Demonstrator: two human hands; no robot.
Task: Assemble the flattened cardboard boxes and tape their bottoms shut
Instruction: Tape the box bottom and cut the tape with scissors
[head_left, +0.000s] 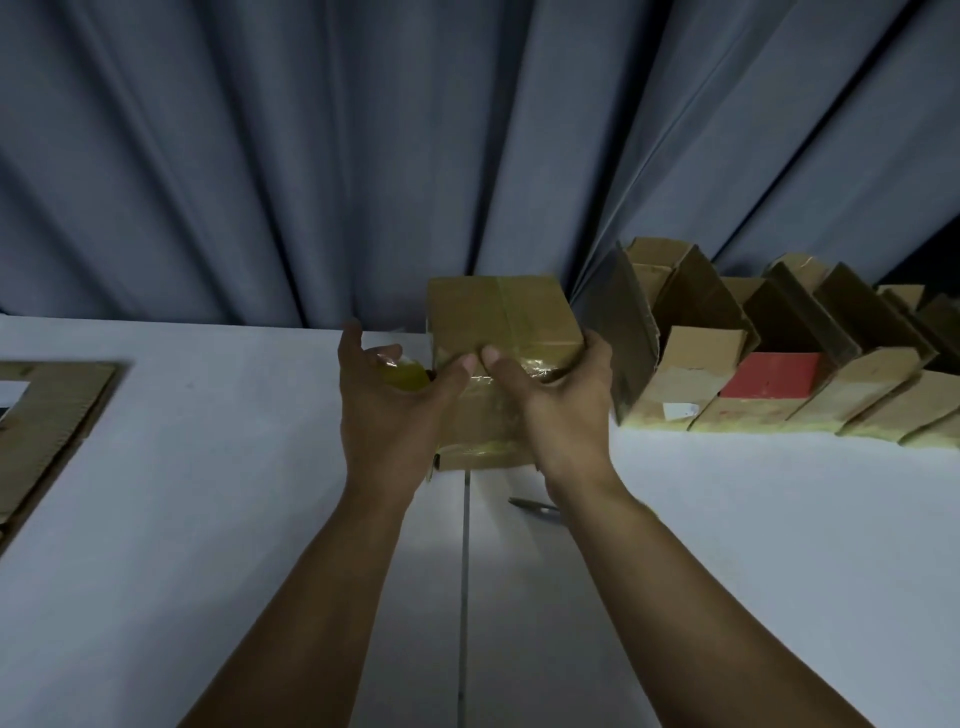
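Centrally, a brown cardboard box (498, 317) with clear tape across its upturned face is held over the white tabletop (234, 467). The right hand (561, 405) grips its right side, thumb on the tape. The left hand (384, 415) has its fingers spread and its thumb pressing the tape, with a yellowish tape roll (405, 376) just behind. Rightwards stands a row of open cardboard boxes (696, 358); one shows something red (774, 382).

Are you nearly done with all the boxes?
Partly. Done: a row of assembled boxes stands on the right. In hand: the left hand and right hand press tape onto one box. Left: flattened cardboard lies at the table edge.
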